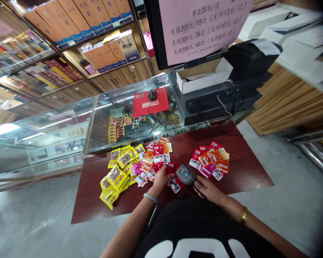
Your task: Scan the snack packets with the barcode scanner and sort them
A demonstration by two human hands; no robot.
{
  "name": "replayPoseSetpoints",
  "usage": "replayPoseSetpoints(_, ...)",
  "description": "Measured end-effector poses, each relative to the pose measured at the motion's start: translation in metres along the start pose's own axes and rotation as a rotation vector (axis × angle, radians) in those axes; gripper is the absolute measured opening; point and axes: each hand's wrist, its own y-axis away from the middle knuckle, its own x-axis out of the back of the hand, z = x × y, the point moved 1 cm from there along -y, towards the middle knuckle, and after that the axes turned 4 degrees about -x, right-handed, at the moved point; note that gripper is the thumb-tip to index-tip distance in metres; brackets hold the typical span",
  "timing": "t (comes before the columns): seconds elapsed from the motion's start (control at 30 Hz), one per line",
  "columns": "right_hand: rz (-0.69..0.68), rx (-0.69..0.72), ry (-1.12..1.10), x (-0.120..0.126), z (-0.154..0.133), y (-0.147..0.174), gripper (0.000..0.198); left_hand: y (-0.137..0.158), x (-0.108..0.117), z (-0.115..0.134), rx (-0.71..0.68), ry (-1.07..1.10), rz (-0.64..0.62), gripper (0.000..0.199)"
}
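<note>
My right hand (207, 190) grips a dark grey barcode scanner (185, 174), whose rounded head shows a small blue light. Close to the scanner's left side, my left hand (161, 178) pinches a red snack packet (172, 167). Another red and white packet lies just below it. Red, orange and pink packets (148, 157) are heaped beyond my left hand, next to a pile of yellow snack packets (115, 175) on the left. Beyond my right hand lies a second heap of red and orange packets (214, 157). All rest on a dark red tabletop (91, 200).
A glass display counter (102, 122) stands behind the table, with a red mouse pad (140, 104) and black mouse (152, 94) on it. At the back right are a monitor (156, 43) bearing a pink price sheet, a white box (201, 84) and black equipment (220, 102) with cables.
</note>
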Motion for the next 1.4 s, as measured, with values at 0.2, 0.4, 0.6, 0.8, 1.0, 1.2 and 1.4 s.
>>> replayPoseSetpoints(0.2, 0.004, -0.005, -0.068, 0.000, -0.004, 0.004, 0.047, -0.004, -0.008, 0.014, -0.087, 0.047, 0.009, 0.031)
replayPoseSetpoints(0.4, 0.078, 0.002, -0.085, 0.008, -0.003, 0.012, 0.049, -0.025, -0.031, 0.046, -0.089, 0.449, -0.075, 0.031)
replayPoseSetpoints(0.6, 0.138, -0.003, -0.142, 0.013, 0.001, 0.019, 0.048, -0.018, -0.039, 0.061, -0.163, 0.162, -0.072, 0.037)
replayPoseSetpoints(0.8, 0.154, -0.023, -0.115, 0.014, 0.010, 0.020, 0.053, 0.010, -0.045, 0.026, -0.269, -0.572, -0.111, 0.059)
replayPoseSetpoints(1.0, 0.146, -0.026, -0.094, 0.017, 0.015, 0.021, 0.049, -0.004, -0.046, 0.025, -0.085, -0.378, -0.105, 0.044)
replayPoseSetpoints(1.2, 0.102, 0.008, -0.032, 0.015, 0.012, 0.020, 0.050, -0.012, -0.046, 0.029, -0.043, -0.037, -0.047, 0.036)
replayPoseSetpoints(1.4, 0.096, 0.013, -0.060, 0.013, 0.013, 0.020, 0.047, -0.010, -0.049, 0.026, -0.023, 0.041, -0.009, 0.035)
